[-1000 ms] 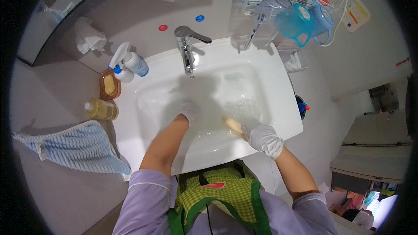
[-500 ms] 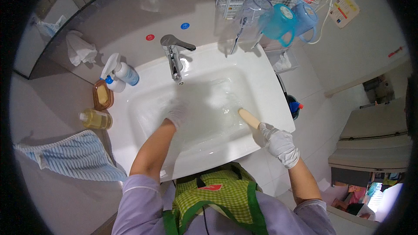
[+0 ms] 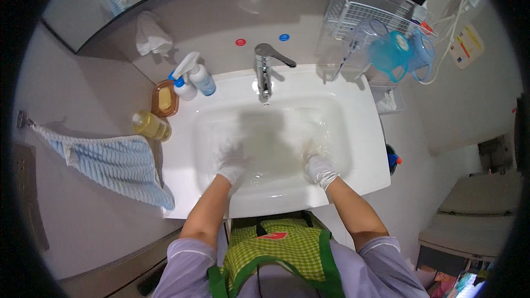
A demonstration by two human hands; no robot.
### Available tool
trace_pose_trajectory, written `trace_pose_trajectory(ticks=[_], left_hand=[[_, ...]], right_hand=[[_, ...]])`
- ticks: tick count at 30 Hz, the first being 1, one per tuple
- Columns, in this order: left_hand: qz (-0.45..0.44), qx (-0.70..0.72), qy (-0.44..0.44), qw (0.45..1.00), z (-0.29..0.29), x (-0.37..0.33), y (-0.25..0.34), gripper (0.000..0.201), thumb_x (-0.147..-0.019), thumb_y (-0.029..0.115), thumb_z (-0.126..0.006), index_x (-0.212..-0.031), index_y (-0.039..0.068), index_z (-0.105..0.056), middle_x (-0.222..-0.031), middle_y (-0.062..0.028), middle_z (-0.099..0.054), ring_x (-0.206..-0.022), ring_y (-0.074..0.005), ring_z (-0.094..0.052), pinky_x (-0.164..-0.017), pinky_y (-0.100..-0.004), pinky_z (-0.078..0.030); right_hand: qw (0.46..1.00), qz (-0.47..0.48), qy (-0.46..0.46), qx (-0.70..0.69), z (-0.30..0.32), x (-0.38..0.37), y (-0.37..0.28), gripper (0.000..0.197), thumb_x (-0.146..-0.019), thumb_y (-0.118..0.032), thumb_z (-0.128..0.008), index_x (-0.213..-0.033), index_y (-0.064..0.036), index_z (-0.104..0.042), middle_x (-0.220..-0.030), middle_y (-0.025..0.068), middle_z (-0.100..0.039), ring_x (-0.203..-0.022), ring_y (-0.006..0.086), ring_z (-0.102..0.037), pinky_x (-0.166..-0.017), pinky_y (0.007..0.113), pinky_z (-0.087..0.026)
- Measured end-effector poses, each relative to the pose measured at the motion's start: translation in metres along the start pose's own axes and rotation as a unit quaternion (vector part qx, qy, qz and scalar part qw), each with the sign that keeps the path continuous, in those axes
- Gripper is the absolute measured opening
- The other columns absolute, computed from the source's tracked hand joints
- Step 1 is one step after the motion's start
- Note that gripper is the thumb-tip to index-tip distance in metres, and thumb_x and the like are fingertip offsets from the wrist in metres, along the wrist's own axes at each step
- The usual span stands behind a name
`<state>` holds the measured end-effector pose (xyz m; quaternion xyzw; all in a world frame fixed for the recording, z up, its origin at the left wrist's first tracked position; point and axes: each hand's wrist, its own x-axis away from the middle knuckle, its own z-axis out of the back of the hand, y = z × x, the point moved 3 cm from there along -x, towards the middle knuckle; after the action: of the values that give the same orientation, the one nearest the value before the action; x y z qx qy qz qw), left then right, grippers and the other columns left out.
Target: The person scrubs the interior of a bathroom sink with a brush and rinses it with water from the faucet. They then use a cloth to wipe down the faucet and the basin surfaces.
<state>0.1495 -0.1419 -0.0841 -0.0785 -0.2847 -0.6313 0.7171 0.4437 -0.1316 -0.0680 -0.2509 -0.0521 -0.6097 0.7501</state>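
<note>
My left hand (image 3: 230, 164), in a white glove, is dipped in the water of the white sink (image 3: 367, 171). Its fingers look spread under the surface, though ripples blur them, and nothing shows in them. To its right, my right hand (image 3: 320, 170), gloved too, reaches into the water with its fingers closed. A pale tan, wood-like handle (image 3: 307, 150) shows faintly under water at those fingers; its far end is lost in the ripples. Above the basin stands a chrome faucet (image 3: 265, 77), its lever pointing right.
Two spray bottles (image 3: 193, 80), a soap dish (image 3: 165, 99) and a yellow liquid bottle (image 3: 152, 126) line the left rim. A blue striped cloth (image 3: 110, 160) hangs at the left. Cups (image 3: 391, 55) and a wire basket (image 3: 364, 16) are at the back right.
My right hand has moved left from the sink's right edge down into the water, taking the tan handle under. The view has shifted, so the sink sits further right.
</note>
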Motion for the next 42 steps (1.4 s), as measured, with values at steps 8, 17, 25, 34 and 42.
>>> trace_pose_trajectory(ticks=[8, 17, 25, 34, 42], left_hand=[[-0.18, 0.18, -0.174, 0.951, 0.024, 0.008, 0.066, 0.067, -0.093, 0.05, -0.054, -0.144, 0.007, -0.045, -0.145, -0.0212, -0.047, -0.133, -0.0354, -0.045, -0.111, -0.0392, -0.034], [-0.234, 0.093, -0.094, 0.963, 0.101, 0.062, 0.097, 0.062, -0.103, 0.046, -0.04, -0.142, -0.001, -0.044, -0.14, -0.0264, -0.049, -0.13, -0.0415, -0.046, -0.11, -0.0408, -0.037], [-0.158, 0.33, 0.066, 0.928, 0.1, 0.074, 0.095, 0.062, -0.103, 0.045, -0.04, -0.138, -0.006, -0.047, -0.144, -0.0259, -0.047, -0.133, -0.0373, -0.046, -0.111, -0.0396, -0.035], [0.063, 0.857, -0.105, 0.501, 0.049, -0.047, 0.095, 0.042, -0.104, 0.031, -0.04, -0.134, 0.004, -0.051, -0.131, -0.0138, -0.057, -0.115, -0.0275, -0.056, -0.1, -0.0363, -0.043], [0.441, 0.345, -0.504, -0.657, 0.041, -0.134, 0.103, 0.022, -0.088, 0.014, -0.054, -0.105, 0.005, -0.065, -0.109, -0.0077, -0.065, -0.104, -0.0179, -0.062, -0.089, -0.0303, -0.05]], right_hand=[[0.955, -0.094, 0.023, -0.281, 0.096, 0.072, -0.046, 0.036, -0.097, -0.019, -0.051, -0.129, -0.0031, -0.059, -0.105, 0.0223, -0.069, -0.097, 0.0299, -0.067, -0.082, 0.037, -0.051], [0.988, -0.078, 0.049, -0.121, 0.115, 0.103, -0.054, 0.037, -0.096, -0.01, -0.052, -0.132, -0.003, -0.058, -0.099, 0.0225, -0.07, -0.079, 0.0289, -0.07, -0.073, 0.035, -0.054], [0.978, -0.033, 0.118, -0.166, 0.103, 0.114, -0.041, 0.039, -0.094, -0.01, -0.053, -0.133, -0.0045, -0.059, -0.093, 0.0234, -0.068, -0.083, 0.0348, -0.068, -0.075, 0.043, -0.052], [0.82, -0.055, 0.06, -0.566, 0.166, 0.026, -0.066, 0.044, -0.102, -0.022, -0.051, -0.141, -0.0037, -0.049, -0.069, -0.0021, -0.054, -0.05, 0.0066, -0.043, -0.046, 0.021, -0.036], [0.713, -0.018, 0.036, -0.7, 0.214, 0.017, -0.121, 0.039, -0.102, -0.021, -0.049, -0.138, -0.0066, -0.053, -0.065, -0.004, -0.048, -0.044, 0.0052, -0.038, -0.039, 0.021, -0.032]])
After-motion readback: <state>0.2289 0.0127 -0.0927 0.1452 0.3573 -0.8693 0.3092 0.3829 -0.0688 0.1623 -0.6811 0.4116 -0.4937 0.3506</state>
